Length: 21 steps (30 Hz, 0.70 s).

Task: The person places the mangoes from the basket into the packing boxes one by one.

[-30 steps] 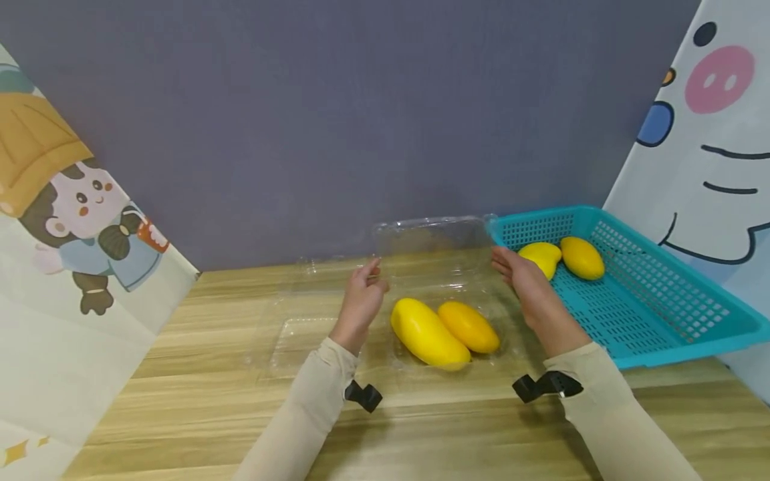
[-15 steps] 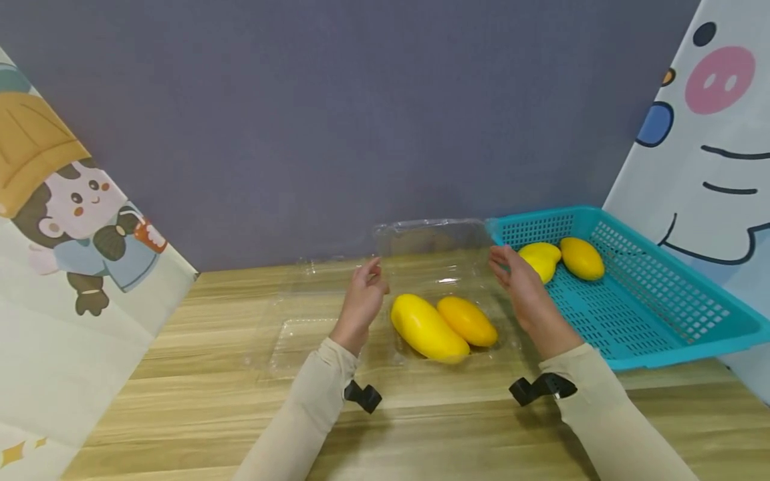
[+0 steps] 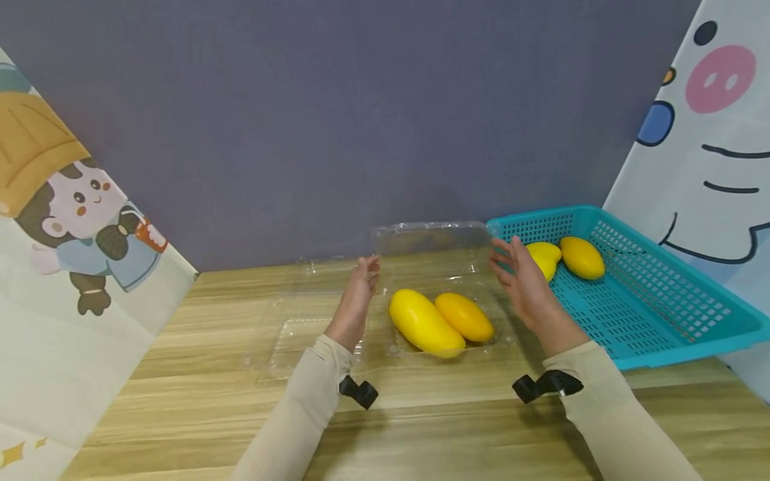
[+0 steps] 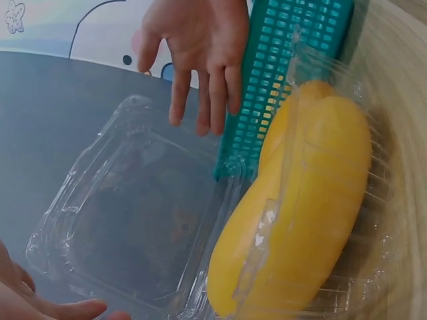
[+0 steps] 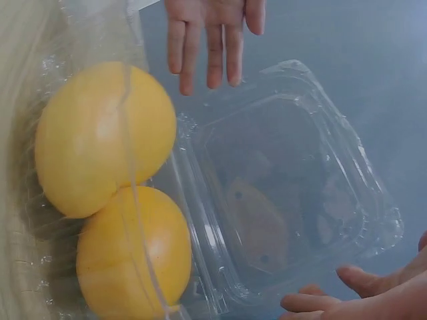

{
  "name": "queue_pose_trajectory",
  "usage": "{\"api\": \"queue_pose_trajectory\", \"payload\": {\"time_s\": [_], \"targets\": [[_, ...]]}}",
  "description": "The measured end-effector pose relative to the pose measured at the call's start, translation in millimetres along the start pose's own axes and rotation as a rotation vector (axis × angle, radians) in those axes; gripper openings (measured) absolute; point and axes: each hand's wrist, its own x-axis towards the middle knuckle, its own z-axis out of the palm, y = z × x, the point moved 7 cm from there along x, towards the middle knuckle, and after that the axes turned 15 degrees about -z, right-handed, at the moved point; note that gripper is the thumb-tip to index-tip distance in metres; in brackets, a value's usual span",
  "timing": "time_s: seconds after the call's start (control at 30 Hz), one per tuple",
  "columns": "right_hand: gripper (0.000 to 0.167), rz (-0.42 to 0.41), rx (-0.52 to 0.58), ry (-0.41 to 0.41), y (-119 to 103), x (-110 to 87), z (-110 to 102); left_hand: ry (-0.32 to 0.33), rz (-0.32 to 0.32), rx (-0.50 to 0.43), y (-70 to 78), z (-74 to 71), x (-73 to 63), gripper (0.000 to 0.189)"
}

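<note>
Two yellow mangoes [image 3: 426, 323] lie side by side in the base of a transparent plastic clamshell box [image 3: 442, 227], whose lid stands raised at the back. To the left of that box is my left hand [image 3: 357, 294], its fingers extended and holding nothing. My right hand [image 3: 529, 287] is at the box's right side, thumb and fingers spread, between the box and the basket. Both wrist views show the opposite hand, left hand [image 5: 207, 33] and right hand [image 4: 200, 60], with straight fingers apart from the lid [image 4: 147, 220].
A second transparent clamshell [image 3: 307, 327] lies unfolded on the wooden table [image 3: 198, 401] at left. At right stands a teal perforated basket [image 3: 680, 277] with two mangoes [image 3: 582, 258] in view. A grey panel [image 3: 361, 120] rises behind.
The box and its mangoes have shifted slightly away from me and a little left. The raised lid's top edge sits slightly lower. Fingers of both hands have straightened and spread.
</note>
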Motion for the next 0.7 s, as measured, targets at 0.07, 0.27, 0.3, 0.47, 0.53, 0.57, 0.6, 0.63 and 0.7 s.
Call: {"api": "queue_pose_trajectory", "payload": {"time_s": [0.07, 0.27, 0.3, 0.47, 0.53, 0.57, 0.6, 0.63, 0.7], "targets": [[0.078, -0.003, -0.007, -0.017, -1, -0.8, 0, -0.006, 0.006, -0.009, 0.9, -0.5, -0.3, 0.059], [0.081, -0.02, -0.024, -0.028, -2, -0.8, 1, -0.002, 0.011, -0.013, 1.0, -3.0, 0.4, 0.063], [0.081, -0.021, -0.024, -0.025, -2, -0.4, 1, -0.003, 0.012, -0.017, 0.8, -3.9, 1.3, 0.064], [0.082, -0.014, -0.05, -0.015, -1, 1.9, 0, -0.001, 0.007, -0.017, 0.2, -8.7, 4.2, 0.067], [0.081, -0.001, -0.085, -0.023, 0, 1.9, -1, 0.001, -0.002, -0.016, 0.2, -10.6, 5.1, 0.066], [0.08, 0.006, -0.103, -0.03, 1, 1.5, -1, 0.0, -0.006, -0.016, 0.2, -11.5, 5.5, 0.065], [0.08, 0.014, -0.123, -0.038, 1, 0.9, -1, -0.003, -0.005, -0.014, 0.6, -12.1, 5.3, 0.064], [0.079, 0.018, -0.145, -0.049, 1, 0.2, -1, -0.004, -0.005, -0.015, 0.8, -13.0, 5.4, 0.063], [0.078, 0.018, -0.18, -0.07, 0, -1.4, -1, -0.007, 0.0, -0.015, 1.8, -14.9, 5.1, 0.062]]}}
